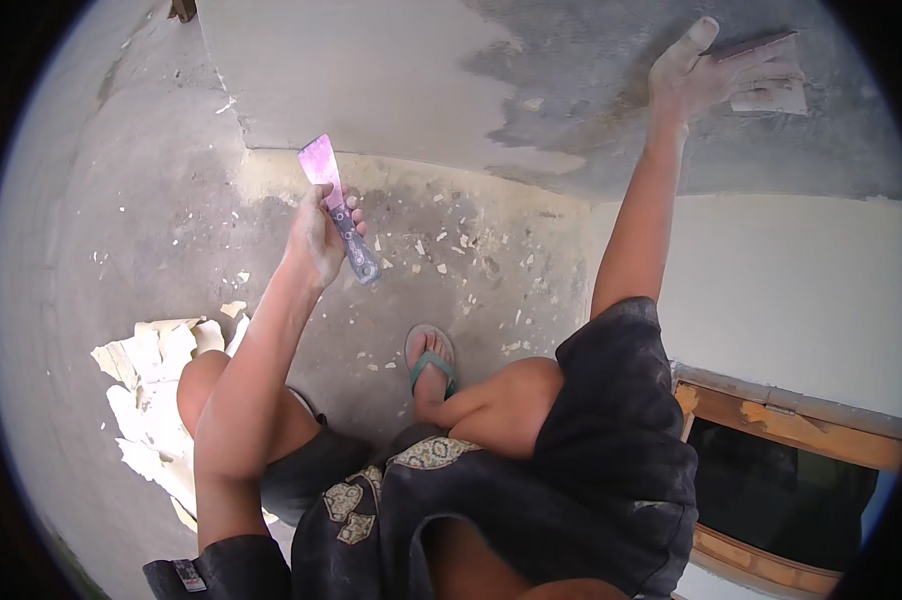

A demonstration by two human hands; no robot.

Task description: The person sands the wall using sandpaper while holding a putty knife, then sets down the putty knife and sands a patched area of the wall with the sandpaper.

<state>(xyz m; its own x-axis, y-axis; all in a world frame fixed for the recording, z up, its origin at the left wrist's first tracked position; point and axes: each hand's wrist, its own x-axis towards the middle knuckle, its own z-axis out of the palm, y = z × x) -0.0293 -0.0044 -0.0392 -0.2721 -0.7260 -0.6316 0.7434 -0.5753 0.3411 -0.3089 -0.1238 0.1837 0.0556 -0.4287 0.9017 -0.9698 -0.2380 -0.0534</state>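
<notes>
My left hand (321,235) is closed round the dark, speckled handle of a putty knife (321,165). The knife's blade points up and catches a pinkish light; it is held in the air over the floor. Up at the right, my right hand (689,82) presses a sheet of sandpaper (756,45) to the wall (591,100). Its reddish-brown edge shows above the fingers and a pale dusty part below them. Pale dust coats that hand, and its thumb sticks out. Around it the wall is dark grey, with a lighter grey area to the left.
Peeled, cream-coloured flakes lie in a pile (156,390) at the left beside my leg. Small chips are scattered over the concrete floor (361,330) near my sandalled foot (431,365). A wooden window frame (801,430) with dark glass is at the lower right.
</notes>
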